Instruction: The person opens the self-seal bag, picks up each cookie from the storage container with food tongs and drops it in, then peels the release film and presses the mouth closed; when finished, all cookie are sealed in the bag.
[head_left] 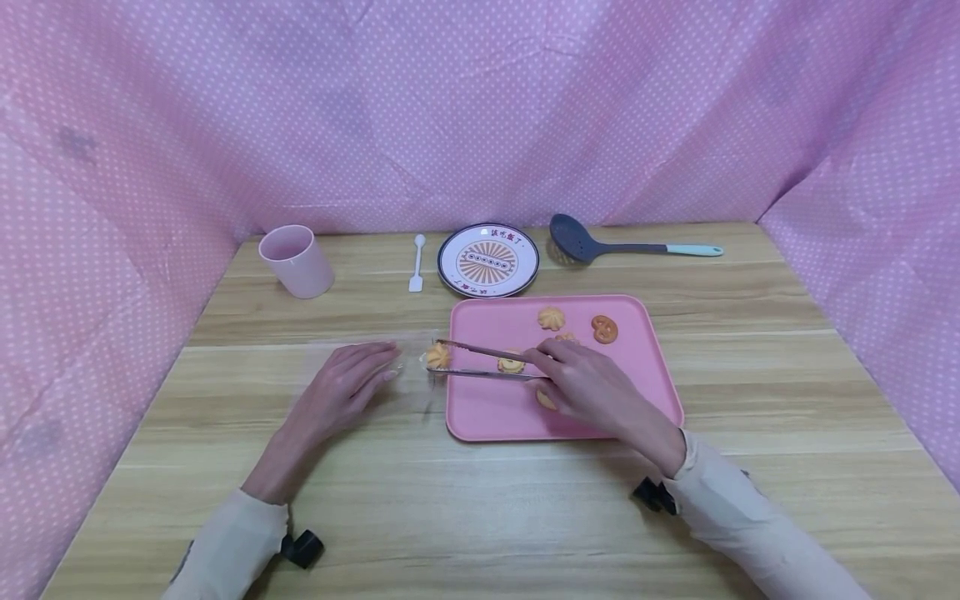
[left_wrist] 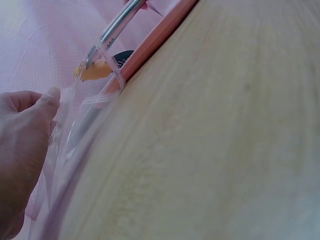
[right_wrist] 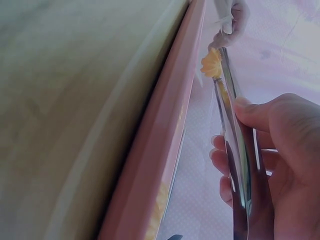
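My right hand (head_left: 588, 385) grips metal tongs (head_left: 483, 374), its thumb on one arm and its fingers on the other. Between the tong tips sits a golden, ridged cookie (head_left: 438, 357), just past the left edge of the pink tray (head_left: 487, 417). My left hand (head_left: 347, 387) pinches the edge of a clear plastic bag (left_wrist: 82, 120) between thumb and fingers. The left wrist view shows the cookie at the bag's mouth; how far inside it is, I cannot tell. On the tray lie a pretzel-shaped cookie (head_left: 603, 329), a ridged cookie (head_left: 551, 317) and several others, partly hidden by my right hand.
Behind the tray stands a round patterned plate (head_left: 487, 260), with a grey slotted spoon (head_left: 581, 242) to its right. A small white spatula-like stick (head_left: 417, 262) lies left of the plate. A pink cup (head_left: 300, 265) stands at the back left. Pink dotted cloth (head_left: 465, 108) surrounds the wooden table (head_left: 450, 517).
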